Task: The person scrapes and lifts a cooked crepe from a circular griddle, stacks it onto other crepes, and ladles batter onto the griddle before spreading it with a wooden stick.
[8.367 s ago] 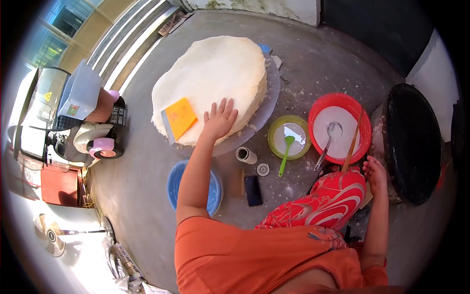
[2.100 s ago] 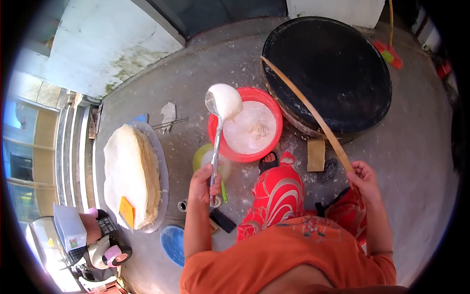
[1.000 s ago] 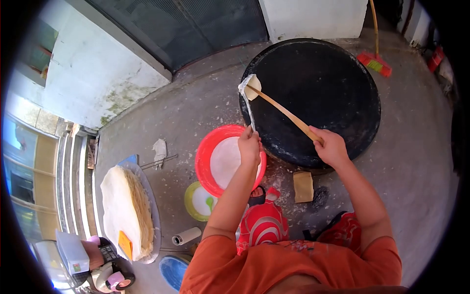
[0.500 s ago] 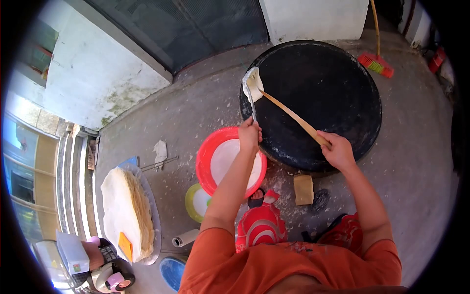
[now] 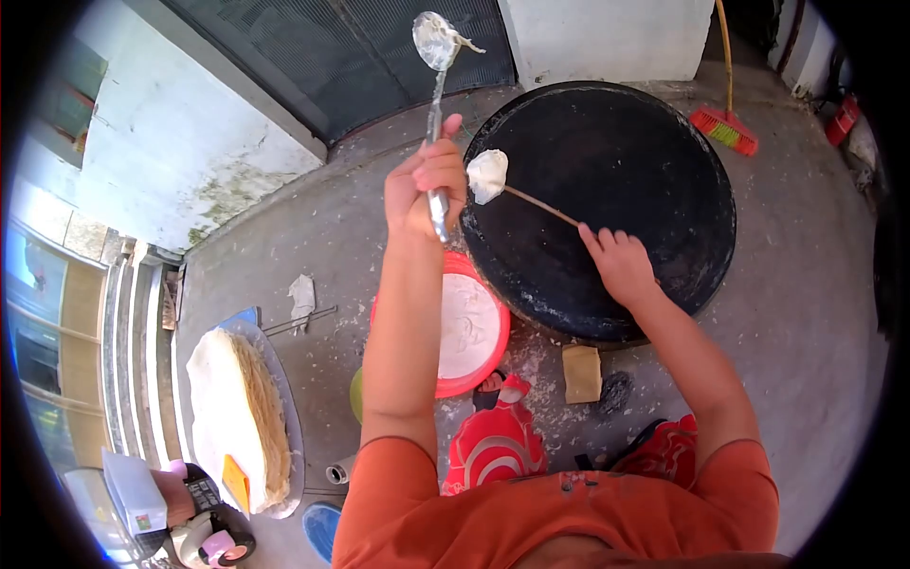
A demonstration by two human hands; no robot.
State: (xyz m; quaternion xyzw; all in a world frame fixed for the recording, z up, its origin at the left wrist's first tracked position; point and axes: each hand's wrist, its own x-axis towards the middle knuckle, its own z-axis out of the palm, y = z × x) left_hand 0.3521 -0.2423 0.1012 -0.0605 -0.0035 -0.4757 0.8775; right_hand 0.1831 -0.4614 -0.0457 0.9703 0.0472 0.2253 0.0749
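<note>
The person's left hand (image 5: 427, 185) is raised beside the round black griddle (image 5: 616, 180), its fingers curled around the handle of a metal ladle (image 5: 436, 43) whose bowl, streaked with white paste, points away from the body. The right hand (image 5: 623, 266) reaches over the griddle with its fingers closed over a thin wooden stick (image 5: 540, 202), their grip underneath impossible to tell, and the stick's far end meets a white dollop (image 5: 487, 176) on the griddle's left edge. Below the left hand, a red basin (image 5: 504, 332) holds more white paste.
</note>
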